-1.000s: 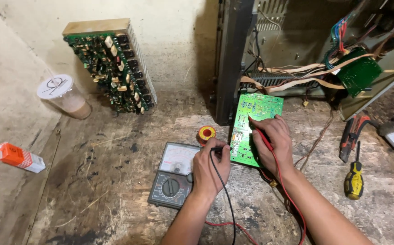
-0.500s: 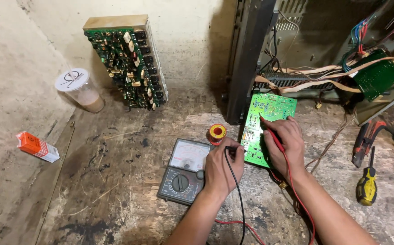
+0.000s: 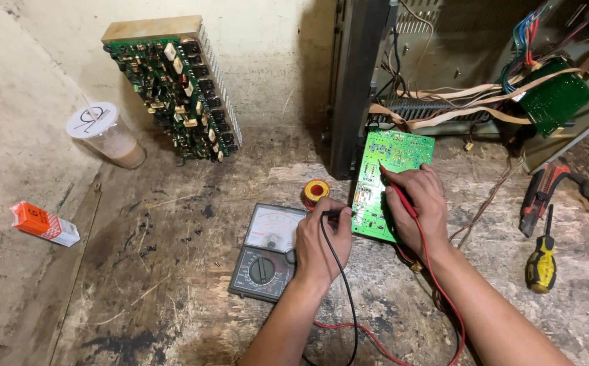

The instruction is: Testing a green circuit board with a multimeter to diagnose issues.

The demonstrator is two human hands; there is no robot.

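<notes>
A bright green circuit board (image 3: 384,171) lies on the worn wooden bench, solder side up. My left hand (image 3: 321,244) grips a black test probe (image 3: 338,213) whose tip touches the board's left edge. My right hand (image 3: 418,207) holds a red test probe (image 3: 396,188) pressed on the board's middle. Black and red leads trail back toward me. An analog multimeter (image 3: 267,252) with a rotary dial sits just left of my left hand. A red and yellow solder spool (image 3: 316,191) rests behind the meter.
A large populated circuit board (image 3: 179,85) leans on the back wall. A lidded plastic cup (image 3: 107,135) and an orange box (image 3: 42,223) sit left. An open chassis (image 3: 457,61) with ribbon cables stands behind. Pliers (image 3: 540,193) and a yellow screwdriver (image 3: 542,261) lie right.
The view has shifted slightly, so everything sits a bit further right and lower. Both hands stay on the probes at the green board, barely moving.
</notes>
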